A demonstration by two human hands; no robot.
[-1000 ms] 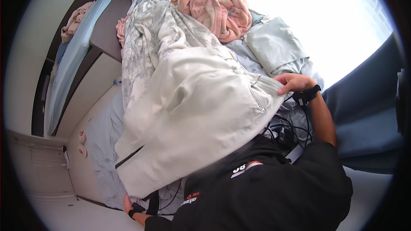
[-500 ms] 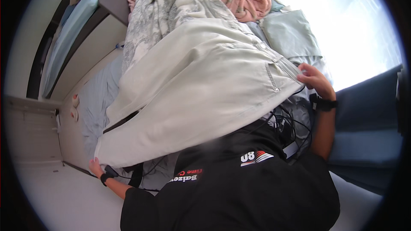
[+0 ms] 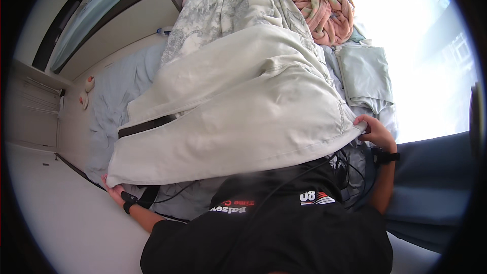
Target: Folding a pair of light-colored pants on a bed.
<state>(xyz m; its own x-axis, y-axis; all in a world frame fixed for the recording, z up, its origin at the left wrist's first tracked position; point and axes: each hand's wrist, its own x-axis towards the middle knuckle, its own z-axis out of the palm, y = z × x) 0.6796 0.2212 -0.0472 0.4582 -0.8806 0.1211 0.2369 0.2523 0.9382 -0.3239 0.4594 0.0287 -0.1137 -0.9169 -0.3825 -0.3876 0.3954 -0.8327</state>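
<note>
A pair of pale, whitish trousers lies stretched sideways across the bed in front of me, the legs toward the left and the waistband toward the right. My left hand pinches the hem corner of the nearer leg. At the near end of the waistband, my right hand grips the fabric between thumb and fingers. The two legs lie slightly apart, with a dark strip showing between them. Both wrists wear black bands.
Beyond the trousers lies a grey-and-white patterned cloth. A bundled pink blanket and a folded pale green garment are at the far right. Black cables run by my body. Light blue bedding spreads at the left.
The waistband end has come nearer and lower with my right hand, and the trousers lie straighter across. My left hand keeps its hold at the hem. The view has shifted somewhat.
</note>
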